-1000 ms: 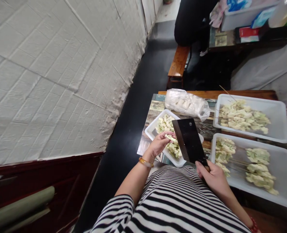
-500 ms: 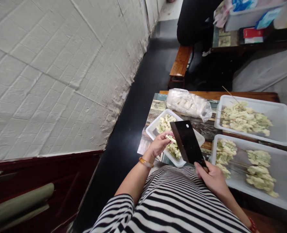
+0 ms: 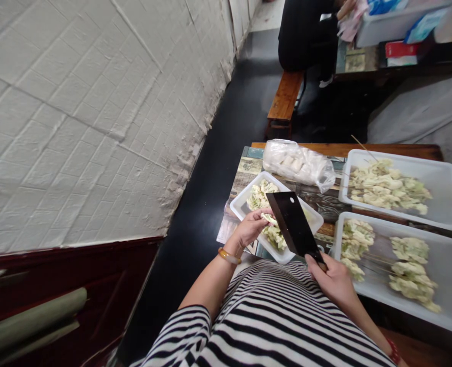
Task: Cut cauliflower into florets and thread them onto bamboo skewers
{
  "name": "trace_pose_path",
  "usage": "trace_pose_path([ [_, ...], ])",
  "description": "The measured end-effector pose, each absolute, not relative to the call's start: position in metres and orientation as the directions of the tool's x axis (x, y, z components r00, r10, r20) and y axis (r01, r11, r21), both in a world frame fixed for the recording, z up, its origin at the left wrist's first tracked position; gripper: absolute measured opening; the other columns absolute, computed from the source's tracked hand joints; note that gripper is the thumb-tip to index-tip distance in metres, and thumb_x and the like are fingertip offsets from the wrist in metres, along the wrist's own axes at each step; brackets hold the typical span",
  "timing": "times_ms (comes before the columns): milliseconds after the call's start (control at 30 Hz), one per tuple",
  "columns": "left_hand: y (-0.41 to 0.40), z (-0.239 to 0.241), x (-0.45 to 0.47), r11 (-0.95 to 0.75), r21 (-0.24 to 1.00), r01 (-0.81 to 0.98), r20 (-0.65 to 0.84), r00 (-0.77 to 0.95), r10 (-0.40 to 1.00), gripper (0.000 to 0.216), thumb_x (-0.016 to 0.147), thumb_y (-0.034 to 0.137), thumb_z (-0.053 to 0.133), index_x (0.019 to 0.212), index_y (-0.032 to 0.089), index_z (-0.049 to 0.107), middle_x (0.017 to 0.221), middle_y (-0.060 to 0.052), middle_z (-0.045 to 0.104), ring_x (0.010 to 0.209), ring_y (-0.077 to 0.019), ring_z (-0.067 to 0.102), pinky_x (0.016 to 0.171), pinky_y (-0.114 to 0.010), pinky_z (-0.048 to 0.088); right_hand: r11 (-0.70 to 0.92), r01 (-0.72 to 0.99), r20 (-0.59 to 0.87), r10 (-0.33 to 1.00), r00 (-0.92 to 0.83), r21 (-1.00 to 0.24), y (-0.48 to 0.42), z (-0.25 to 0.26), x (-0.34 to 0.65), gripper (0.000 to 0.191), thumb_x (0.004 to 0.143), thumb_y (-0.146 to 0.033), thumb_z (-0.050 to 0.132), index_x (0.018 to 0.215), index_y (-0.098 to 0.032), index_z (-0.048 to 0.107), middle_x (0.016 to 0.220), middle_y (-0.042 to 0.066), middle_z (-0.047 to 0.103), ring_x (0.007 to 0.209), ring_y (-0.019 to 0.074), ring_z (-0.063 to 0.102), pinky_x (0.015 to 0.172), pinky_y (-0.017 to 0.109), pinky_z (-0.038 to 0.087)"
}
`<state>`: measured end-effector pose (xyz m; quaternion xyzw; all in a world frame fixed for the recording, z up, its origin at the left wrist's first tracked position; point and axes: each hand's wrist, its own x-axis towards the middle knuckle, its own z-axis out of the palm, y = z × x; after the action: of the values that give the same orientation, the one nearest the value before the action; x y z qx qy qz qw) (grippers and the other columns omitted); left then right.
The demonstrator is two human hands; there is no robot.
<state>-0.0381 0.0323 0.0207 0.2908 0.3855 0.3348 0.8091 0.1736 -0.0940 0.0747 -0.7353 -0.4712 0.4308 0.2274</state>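
My right hand (image 3: 331,278) is wrapped round the handle of a cleaver (image 3: 292,221), whose broad dark blade slants up to the left. Pinched in the fingers of my left hand (image 3: 251,228) is a pale cauliflower floret (image 3: 268,219), close to the blade's left edge. Whether blade and floret touch, I cannot tell. Below both hangs a white plastic tub (image 3: 241,206) on the table, with more cauliflower (image 3: 261,193) in it; the cleaver hides part of the tub. The fingertips of my left hand are partly hidden by the blade.
Two translucent trays (image 3: 449,199) at the right hold cauliflower pieces, some on thin skewers. A clear bag (image 3: 298,162) of whitish pieces lies on the table's far side. Beyond, a person in black (image 3: 306,38) sits on a wooden bench (image 3: 286,99). A white wall (image 3: 76,112) stands left.
The cleaver has tilted slightly, its top end shifting a little left and down. My left hand keeps its place with the floret. The seated person's arm has come into view.
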Motion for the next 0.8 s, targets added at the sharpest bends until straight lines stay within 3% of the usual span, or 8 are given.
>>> trace_pose_path([
  [533,0.0303,0.0106,-0.043,0.646,0.696,-0.314,-0.45,0.511,0.733,0.034,0.065,0.018,0.076,0.098,0.016,0.068,0.083,-0.003,0.067,0.072,-0.0099,0.059,0.079,-0.025,0.043,-0.436,0.531,-0.45,0.886,0.111,-0.726,-0.0905,0.0692,0.1741,0.038,0.083,-0.05,0.047,0.077,-0.019,0.069,0.057,0.001,0.063,0.053,0.0177,0.057,0.051,0.024,0.041],
  [800,0.0283,0.0159,-0.0393,0.653,0.703,-0.282,-0.433,0.558,0.708,0.037,0.066,0.02,0.075,0.103,0.015,0.069,0.089,-0.007,0.069,0.074,-0.0116,0.06,0.075,-0.024,0.043,-0.429,0.517,-0.46,0.885,0.075,-0.74,-0.089,0.07,0.1732,0.038,0.082,-0.05,0.047,0.071,-0.018,0.066,0.061,0.002,0.064,0.059,0.0188,0.058,0.055,0.024,0.042],
])
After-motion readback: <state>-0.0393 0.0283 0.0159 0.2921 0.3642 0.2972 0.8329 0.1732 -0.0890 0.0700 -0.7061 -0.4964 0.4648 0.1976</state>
